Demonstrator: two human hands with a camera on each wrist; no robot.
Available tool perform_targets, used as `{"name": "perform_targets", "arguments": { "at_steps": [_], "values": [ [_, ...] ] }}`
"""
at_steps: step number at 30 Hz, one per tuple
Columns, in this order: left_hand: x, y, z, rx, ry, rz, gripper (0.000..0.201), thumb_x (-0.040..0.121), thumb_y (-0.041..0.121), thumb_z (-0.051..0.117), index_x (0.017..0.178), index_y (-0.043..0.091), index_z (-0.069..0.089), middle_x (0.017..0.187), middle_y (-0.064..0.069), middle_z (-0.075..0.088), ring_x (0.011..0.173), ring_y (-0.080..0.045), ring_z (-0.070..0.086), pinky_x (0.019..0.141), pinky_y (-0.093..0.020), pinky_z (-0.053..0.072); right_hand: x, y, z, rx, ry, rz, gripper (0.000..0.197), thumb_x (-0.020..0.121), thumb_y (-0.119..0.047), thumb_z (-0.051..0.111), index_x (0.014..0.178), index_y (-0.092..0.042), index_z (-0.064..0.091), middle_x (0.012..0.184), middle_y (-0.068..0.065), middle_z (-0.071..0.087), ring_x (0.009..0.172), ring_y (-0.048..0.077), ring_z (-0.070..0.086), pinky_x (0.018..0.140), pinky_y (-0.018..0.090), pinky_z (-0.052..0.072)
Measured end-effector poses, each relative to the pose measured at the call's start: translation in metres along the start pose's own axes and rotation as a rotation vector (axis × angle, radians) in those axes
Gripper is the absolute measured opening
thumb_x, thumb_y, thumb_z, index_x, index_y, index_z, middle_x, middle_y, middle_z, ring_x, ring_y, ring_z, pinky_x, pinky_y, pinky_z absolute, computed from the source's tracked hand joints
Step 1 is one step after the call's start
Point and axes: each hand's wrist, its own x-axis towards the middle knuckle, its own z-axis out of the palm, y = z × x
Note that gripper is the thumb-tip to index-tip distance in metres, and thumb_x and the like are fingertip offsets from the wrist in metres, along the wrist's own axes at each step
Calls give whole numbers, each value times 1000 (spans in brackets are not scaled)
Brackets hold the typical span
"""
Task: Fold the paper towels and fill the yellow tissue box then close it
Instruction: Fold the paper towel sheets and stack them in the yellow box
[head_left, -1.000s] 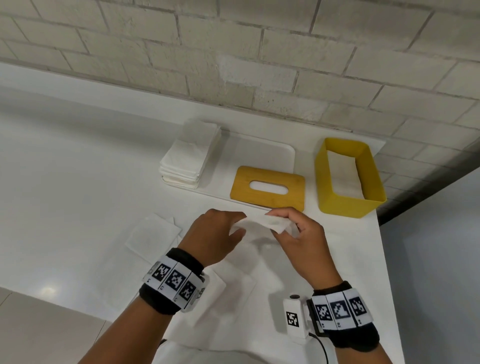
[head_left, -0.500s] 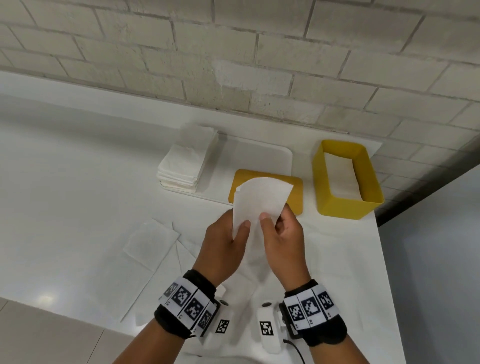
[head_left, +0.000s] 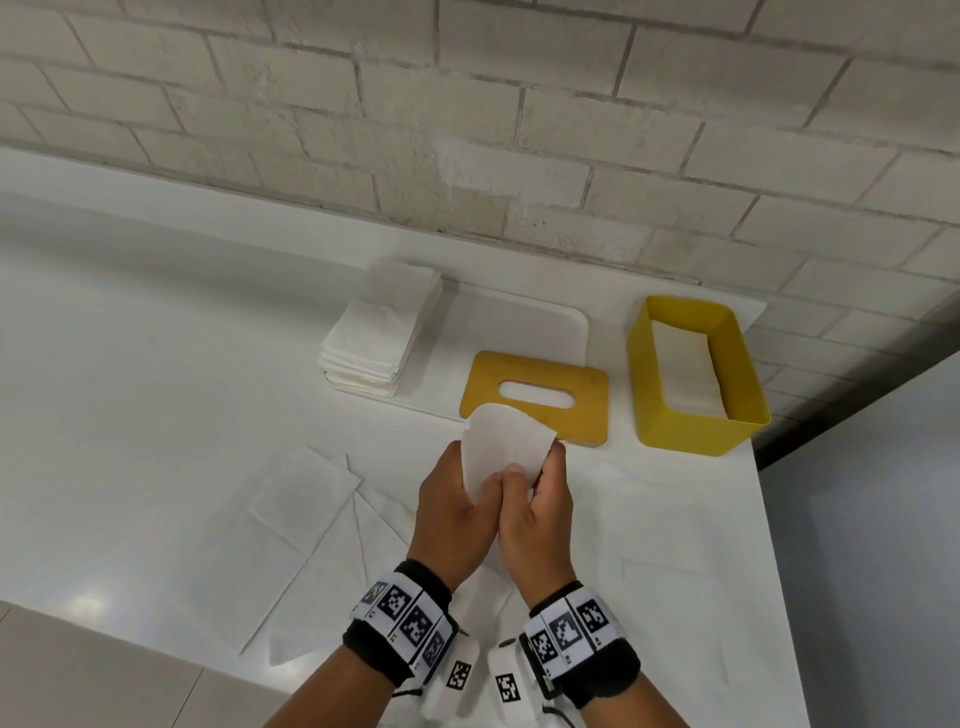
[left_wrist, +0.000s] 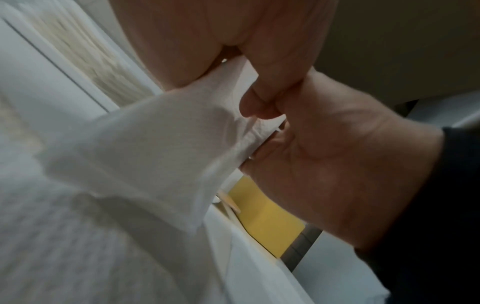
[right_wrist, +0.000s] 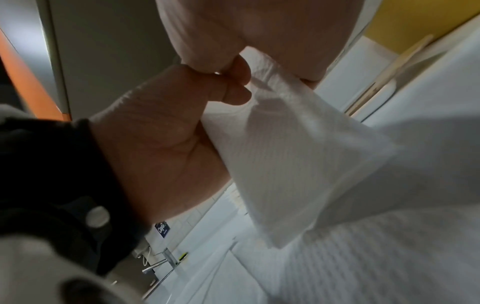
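Head view: both hands — left (head_left: 457, 514), right (head_left: 537, 512) — pinch one soft, ribbed paper towel (head_left: 504, 447).

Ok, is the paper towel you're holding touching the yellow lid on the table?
Cannot tell. In the head view the paper towel, pinched by the left hand and right hand, overlaps the lid; no view shows contact or gap.

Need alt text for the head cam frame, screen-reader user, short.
Both hands, left hand and right hand, pinch a folded white paper towel above a white counter. Behind it lie the yellow slotted lid, the open yellow tissue box with towels inside, and a stack of folded towels.
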Motion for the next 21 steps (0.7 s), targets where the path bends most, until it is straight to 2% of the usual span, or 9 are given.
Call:
{"name": "perform_targets", "arguments": {
  "at_steps": [2, 5, 8, 10, 12, 14, 17, 19, 21],
  "values": [
    [1, 3, 1, -34, 34, 6, 17, 87, 37, 58, 103, 39, 63, 93, 10, 74, 85, -5, 71, 74, -37, 62, 0, -4, 3, 11, 14, -25, 34, 102, -3, 48, 123, -30, 52, 110, -7, 70, 101, 4, 67, 90, 33, 58],
    [7, 13, 0, -100, 71, 39, 31, 84, 42, 60, 108, 25, 69, 93, 6, 75, 85, -11, 73, 72, -38, 63, 3, -15, 3, 55, 36, -94, 32, 103, -1, 48, 120, -27, 52, 103, -17, 69, 98, 5, 68, 83, 25, 56],
    [12, 20, -2, -144, 68, 81, 46, 80, 46, 62, 113, 16, 70, 96, 5, 76, 89, -11, 74, 73, -27, 61, 8, -24, 0, 82, 31, -158, 34, 102, 1, 47, 111, -32, 51, 98, -26, 68, 94, 2, 67, 77, 17, 54],
    [15, 16, -4, -119, 33, 77, 39, 82, 40, 66, 113, 16, 70, 97, 6, 76, 88, -8, 73, 72, -23, 60, 10, -21, -4, 64, 8, -153, 35, 102, 1, 48, 111, -33, 51, 98, -27, 67, 94, 0, 66, 79, 16, 53],
    [16, 7, -6, -74, -2, 46, 22, 87, 25, 71, 109, 22, 69, 94, 11, 75, 86, -4, 72, 71, -21, 59, 11, -10, -7, 47, -32, -101, 30, 102, -2, 48, 119, -27, 53, 101, -19, 69, 96, 2, 67, 83, 22, 55],
    [14, -2, -7, -28, -29, 8, 20, 90, 15, 73, 105, 28, 67, 91, 13, 74, 84, -6, 73, 70, -23, 60, 9, 0, -8, 19, -67, -35, 32, 102, -13, 47, 134, -15, 51, 116, -6, 70, 108, 7, 66, 94, 34, 56],
    [12, -7, -6, -1, -51, 2, 21, 90, 14, 73, 101, 31, 67, 89, 12, 74, 83, -5, 72, 71, -26, 61, 5, 7, -7, 7, -89, 27, 48, 100, -18, 47, 148, -17, 44, 131, -1, 65, 120, 9, 62, 104, 37, 52],
    [12, -5, -7, 0, -57, 29, 26, 90, 14, 74, 98, 37, 65, 87, 17, 72, 84, -1, 71, 69, -20, 59, 5, 6, -8, 17, -93, 41, 51, 99, -22, 48, 149, -15, 42, 133, 1, 64, 122, 11, 61, 106, 38, 51],
    [15, -3, -10, -25, -48, 27, 22, 89, 15, 75, 100, 31, 68, 87, 17, 72, 84, -3, 72, 67, -15, 56, 8, 3, -10, 23, -84, 27, 50, 98, -24, 48, 146, -10, 44, 128, 2, 66, 118, 11, 63, 104, 39, 52]
  ]
}}
